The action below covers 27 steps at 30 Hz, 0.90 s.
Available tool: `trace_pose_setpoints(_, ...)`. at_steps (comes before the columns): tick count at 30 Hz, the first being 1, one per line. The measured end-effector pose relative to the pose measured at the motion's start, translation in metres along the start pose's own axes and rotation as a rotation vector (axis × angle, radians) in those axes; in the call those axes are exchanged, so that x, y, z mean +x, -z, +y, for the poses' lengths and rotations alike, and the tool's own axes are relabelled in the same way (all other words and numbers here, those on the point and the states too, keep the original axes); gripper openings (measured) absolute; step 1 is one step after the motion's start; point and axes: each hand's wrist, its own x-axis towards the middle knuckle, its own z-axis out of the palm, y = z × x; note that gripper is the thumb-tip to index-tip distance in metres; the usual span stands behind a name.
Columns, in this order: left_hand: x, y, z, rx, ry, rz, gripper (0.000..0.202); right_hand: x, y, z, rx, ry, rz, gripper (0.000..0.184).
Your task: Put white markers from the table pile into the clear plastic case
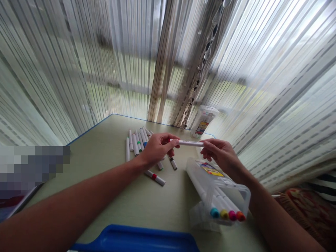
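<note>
Between my two hands a white marker (191, 143) is held level above the table. My left hand (160, 146) pinches its left end, where a bit of red shows. At its right end, my right hand (222, 151) has its fingers closed on it. Just below the right hand lies a clear plastic marker case (199, 183), its open end facing me, with blue, yellow, pink and orange marker tips (228, 214) showing. Several white markers (135, 141) lie in a loose pile behind my left hand, partly hidden by it. A marker with a red band (154, 177) lies nearer to me.
A second clear case (203, 122) stands upright at the back of the pale green table (131, 206). A blue tray (141, 239) lies at the front edge. String curtains (126, 70) hang behind the table, and a patterned cloth (301, 213) is at the right.
</note>
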Motion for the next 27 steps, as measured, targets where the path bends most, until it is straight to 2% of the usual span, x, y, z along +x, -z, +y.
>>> trace_pose_setpoints(6,-0.0022,-0.0013,0.0012,0.074,-0.017,-0.011,0.03,-0.0021,-0.0027,0.0007,-0.114,0.043,0.018,0.027)
trace_pose_setpoints(10,0.0001,0.001,-0.0012,0.01,0.006,-0.012,0.034,-0.002,-0.0038,-0.002,-0.002,0.011,0.001,0.028)
trace_pose_setpoints(15,0.0028,0.0033,-0.0011,-0.152,0.075,-0.007,0.027,-0.0011,-0.0002,-0.0057,0.164,-0.066,-0.024,0.031)
trace_pose_setpoints(19,0.0027,0.0032,0.0026,-0.223,0.118,-0.002,0.024,-0.0001,0.0025,-0.0053,0.197,-0.079,-0.027,0.031)
trace_pose_setpoints(23,0.0027,0.0028,0.0027,-0.225,0.131,-0.003,0.022,0.0009,0.0008,-0.0026,0.149,-0.057,0.007,0.03)
trace_pose_setpoints(27,0.0018,0.0023,-0.0003,-0.103,0.101,-0.004,0.022,0.0001,-0.0011,-0.0004,0.01,0.001,0.022,0.027)
